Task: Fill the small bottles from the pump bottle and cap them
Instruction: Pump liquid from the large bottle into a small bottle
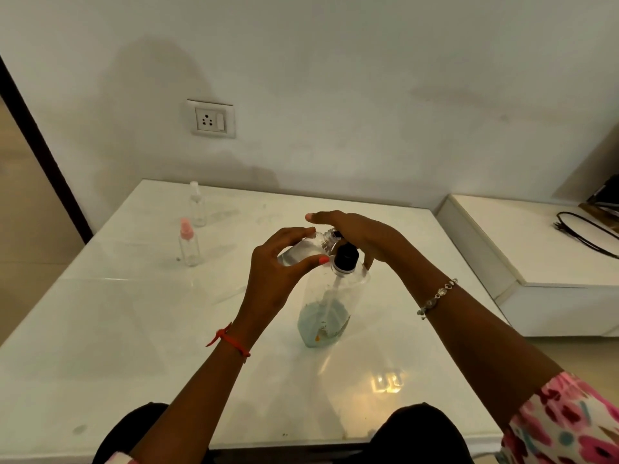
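A clear pump bottle [330, 306] with a black pump collar stands in the middle of the white table [134, 329], with bluish liquid in its bottom. My right hand [361, 236] rests palm-down on the pump head, which it hides. My left hand [281, 262] grips a small clear bottle [303, 251], tilted with its open neck under the hidden spout. Two more small bottles stand at the back left: one with a pink spray cap [188, 244] and one with a clear cap [197, 205].
A white wall with a socket [211, 119] rises behind the table. To the right stands a low white unit [536, 262] with a black cable [586, 232] on it. My knees show below the table's near edge.
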